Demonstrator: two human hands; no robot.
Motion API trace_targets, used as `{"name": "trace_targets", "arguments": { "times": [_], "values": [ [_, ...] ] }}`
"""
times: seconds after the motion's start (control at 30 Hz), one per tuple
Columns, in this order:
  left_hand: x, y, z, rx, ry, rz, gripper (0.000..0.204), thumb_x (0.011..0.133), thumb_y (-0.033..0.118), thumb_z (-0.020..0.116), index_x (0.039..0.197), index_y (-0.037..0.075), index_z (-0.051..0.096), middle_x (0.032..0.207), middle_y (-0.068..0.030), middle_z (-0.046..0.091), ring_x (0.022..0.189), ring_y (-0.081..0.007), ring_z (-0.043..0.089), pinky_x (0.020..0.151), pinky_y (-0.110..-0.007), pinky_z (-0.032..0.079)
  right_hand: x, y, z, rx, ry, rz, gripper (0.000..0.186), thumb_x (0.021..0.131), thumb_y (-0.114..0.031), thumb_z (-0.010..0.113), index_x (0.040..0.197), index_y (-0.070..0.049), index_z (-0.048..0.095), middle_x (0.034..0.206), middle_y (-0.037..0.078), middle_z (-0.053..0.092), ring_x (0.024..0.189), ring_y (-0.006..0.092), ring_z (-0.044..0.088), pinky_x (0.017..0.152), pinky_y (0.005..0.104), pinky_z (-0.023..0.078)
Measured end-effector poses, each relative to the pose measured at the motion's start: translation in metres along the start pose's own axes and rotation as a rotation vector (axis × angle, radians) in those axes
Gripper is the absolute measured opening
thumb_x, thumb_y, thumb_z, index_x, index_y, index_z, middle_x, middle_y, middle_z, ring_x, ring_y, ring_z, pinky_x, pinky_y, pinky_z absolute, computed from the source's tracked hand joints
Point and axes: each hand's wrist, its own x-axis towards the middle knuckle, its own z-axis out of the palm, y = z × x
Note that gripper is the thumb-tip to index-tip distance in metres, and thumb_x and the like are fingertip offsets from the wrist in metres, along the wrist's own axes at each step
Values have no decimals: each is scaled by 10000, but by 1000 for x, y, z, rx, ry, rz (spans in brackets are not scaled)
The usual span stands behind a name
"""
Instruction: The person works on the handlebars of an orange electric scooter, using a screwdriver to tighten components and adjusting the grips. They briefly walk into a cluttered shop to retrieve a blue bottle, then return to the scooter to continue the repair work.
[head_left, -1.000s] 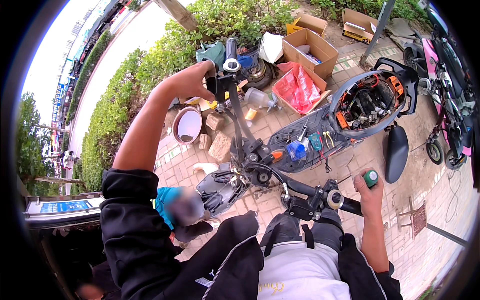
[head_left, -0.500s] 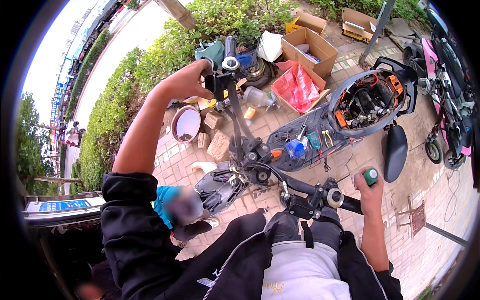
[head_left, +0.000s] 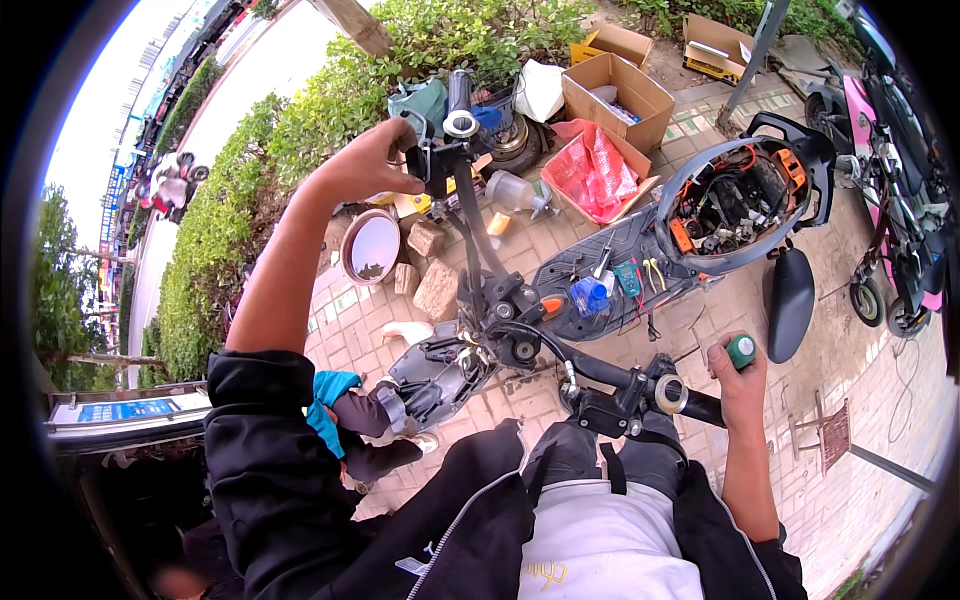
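Observation:
My left hand (head_left: 372,160) grips a black fitting (head_left: 432,165) near the raised left end of the scooter's handlebar (head_left: 485,240). My right hand (head_left: 738,395) holds a green-handled tool (head_left: 741,351) just beside the lower handlebar grip (head_left: 708,409); the rest of that tool is hidden. Between my hands sit the black stem joint and cables. Beyond lies the stripped scooter's footboard (head_left: 565,270), with pliers (head_left: 655,275), a teal meter (head_left: 628,278) and a blue container (head_left: 590,295) on it. Its open seat well (head_left: 735,205) shows wiring, and a black seat (head_left: 788,305) lies detached.
A person in teal (head_left: 335,410) bends beside a grey body panel (head_left: 440,370) at lower left. Cardboard boxes (head_left: 618,95), a round basin (head_left: 370,250) and bricks (head_left: 437,290) lie along the hedge. Parked scooters (head_left: 890,210) and a small stool (head_left: 832,440) stand at right.
The person in teal has shifted, their head now lower and mostly hidden. A red-and-white two-wheeler has moved up along the road at left. My hands have barely moved.

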Motion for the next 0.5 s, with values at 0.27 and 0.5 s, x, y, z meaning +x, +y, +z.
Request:
{"name": "trace_targets", "arguments": {
  "times": [0.27,0.5],
  "values": [
    [1,-6,-1,-92,-8,31,531,612,235,762,1001,4,484,830,-24,435,780,-139,403,710,-273,368,0,-1,0,-13,27,18,261,762,-231,740,784,-57,547,702,-53,477,654,50,414,588,212,339],
    [-2,-7,-5,-163,-25,16,551,609,278,765,1001,9,487,829,-15,433,771,-134,395,693,-266,357,-1,-4,1,-30,26,12,269,759,-240,741,775,-52,550,707,-49,482,658,53,417,593,219,343]
  ]
}}
